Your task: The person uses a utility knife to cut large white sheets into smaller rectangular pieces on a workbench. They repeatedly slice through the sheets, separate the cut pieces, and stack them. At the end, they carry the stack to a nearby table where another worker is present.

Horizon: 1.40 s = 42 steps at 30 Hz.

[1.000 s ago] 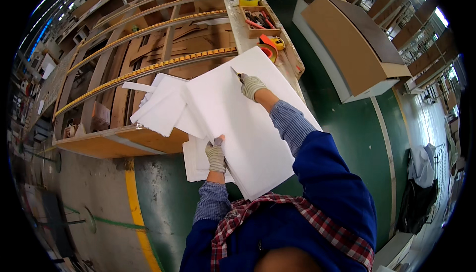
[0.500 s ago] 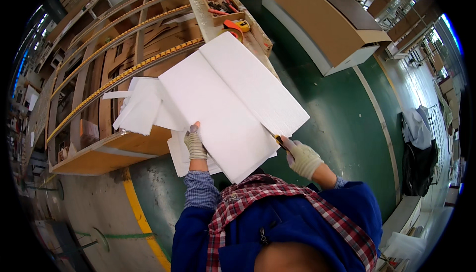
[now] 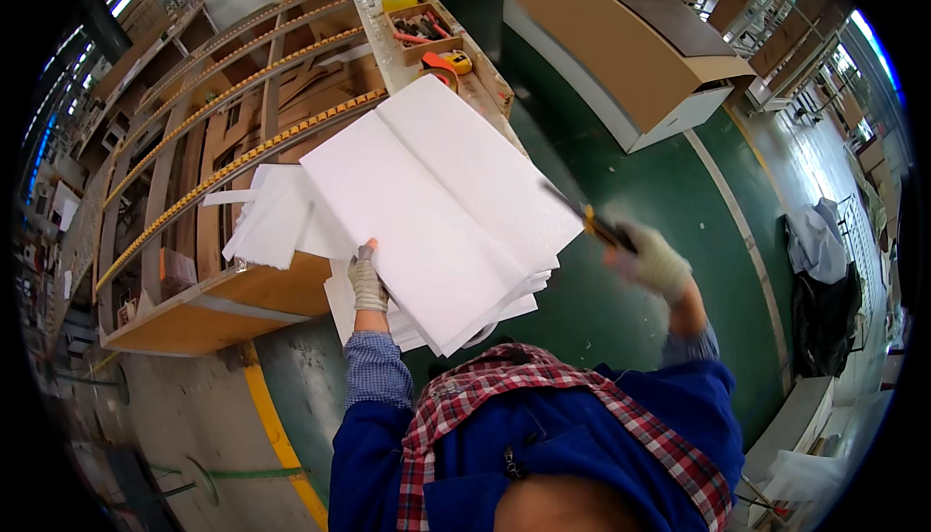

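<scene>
In the middle, white sheets [image 3: 427, 217]: stacked, one corner nearest, green floor [image 3: 601, 323] beyond their right edge.
Left hand [image 3: 368, 282]: thumb at their left edge; cannot tell whether its fingers clamp.
Right hand [image 3: 657, 260]: off the right edge, fingers closed round a knife [image 3: 605, 231], blade pointing up-left, blurred.
Worktop [image 3: 381, 35]: past the far corner.

The gloved left hand [image 3: 368, 282] grips the near-left edge of a stack of white foam sheets [image 3: 417, 207], thumb on top. A line runs lengthwise along the uppermost sheet, right of that hand. The gloved right hand [image 3: 657, 262], motion-blurred, holds a utility knife [image 3: 601, 226] just beyond the stack's right corner. Loose white offcuts [image 3: 269, 222] lie forward-left of the left hand, on the slatted workbench [image 3: 208, 316].
</scene>
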{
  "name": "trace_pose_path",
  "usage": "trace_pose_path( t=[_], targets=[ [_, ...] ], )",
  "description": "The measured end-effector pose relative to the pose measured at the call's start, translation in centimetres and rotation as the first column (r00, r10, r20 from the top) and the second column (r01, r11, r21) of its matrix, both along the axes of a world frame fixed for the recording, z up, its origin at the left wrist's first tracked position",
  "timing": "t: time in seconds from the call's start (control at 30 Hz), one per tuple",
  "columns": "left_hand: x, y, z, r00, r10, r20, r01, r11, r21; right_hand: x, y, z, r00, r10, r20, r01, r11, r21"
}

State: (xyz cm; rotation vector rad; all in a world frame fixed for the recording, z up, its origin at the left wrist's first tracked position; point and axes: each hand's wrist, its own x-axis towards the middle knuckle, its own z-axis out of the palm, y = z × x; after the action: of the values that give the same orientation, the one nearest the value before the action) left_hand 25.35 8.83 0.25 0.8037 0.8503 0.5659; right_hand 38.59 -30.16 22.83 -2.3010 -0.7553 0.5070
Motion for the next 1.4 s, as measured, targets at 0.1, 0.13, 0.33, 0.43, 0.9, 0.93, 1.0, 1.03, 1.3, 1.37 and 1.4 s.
trace_pose_path(
  t=[0.1, 0.13, 0.33, 0.43, 0.9, 0.93, 1.0, 1.03, 1.3, 1.37, 1.4],
  targets=[
    [-0.4, 0.2, 0.9, 0.999, -0.03, 0.029, 0.031, 0.999, -0.017, 9.1, 5.0, -5.4, 0.982, -0.151, -0.115, 0.153, 0.988, 0.007],
    [-0.2, 0.1, 1.5, 0.996, -0.049, 0.07, 0.053, 0.997, -0.049, 12.6, 6.3, -8.4, 0.965, -0.163, -0.203, 0.161, 0.987, -0.03],
    [-2.0, -0.8, 4.0, 0.974, -0.14, 0.175, 0.144, 0.99, -0.009, 14.6, 9.3, -14.5, 0.408, 0.191, -0.893, 0.342, 0.875, 0.343],
    [-3.1, -2.8, 6.9, 0.975, -0.163, 0.152, 0.174, 0.983, -0.065, 13.7, 9.9, -17.9, 0.439, 0.106, -0.892, 0.315, 0.912, 0.264],
    [-17.0, 1.4, 10.5, 0.966, 0.088, 0.244, -0.16, 0.942, 0.294, 12.5, 10.5, -7.4, 0.847, 0.144, -0.512, 0.142, 0.867, 0.478],
    [-17.9, 0.6, 11.3, 0.946, 0.142, 0.291, -0.225, 0.934, 0.277, 11.3, 11.4, -5.2, 0.826, 0.22, -0.519, 0.098, 0.851, 0.516],
    [-17.9, -1.2, 11.4, 0.943, 0.223, 0.248, -0.295, 0.904, 0.31, 9.1, 14.7, -3.8, 0.799, 0.358, -0.483, -0.105, 0.874, 0.474],
    [-17.7, -2.2, 11.4, 0.938, 0.262, 0.228, -0.328, 0.884, 0.333, 7.1, 16.8, -2.5, 0.781, 0.43, -0.453, -0.263, 0.884, 0.386],
    [-16.7, -11.5, 5.8, 0.869, 0.373, 0.325, -0.442, 0.88, 0.173, -4.8, 29.7, -6.2, 0.425, 0.9, -0.093, -0.89, 0.397, -0.226],
    [-18.0, -14.0, 3.1, 0.905, 0.319, 0.283, -0.353, 0.932, 0.079, -6.8, 29.1, -8.3, 0.409, 0.912, 0.005, -0.846, 0.382, -0.372],
    [-19.0, -14.9, 1.0, 0.937, 0.243, 0.251, -0.246, 0.969, -0.021, -7.6, 28.6, -8.9, 0.423, 0.906, 0.013, -0.822, 0.39, -0.414]
  ],
)
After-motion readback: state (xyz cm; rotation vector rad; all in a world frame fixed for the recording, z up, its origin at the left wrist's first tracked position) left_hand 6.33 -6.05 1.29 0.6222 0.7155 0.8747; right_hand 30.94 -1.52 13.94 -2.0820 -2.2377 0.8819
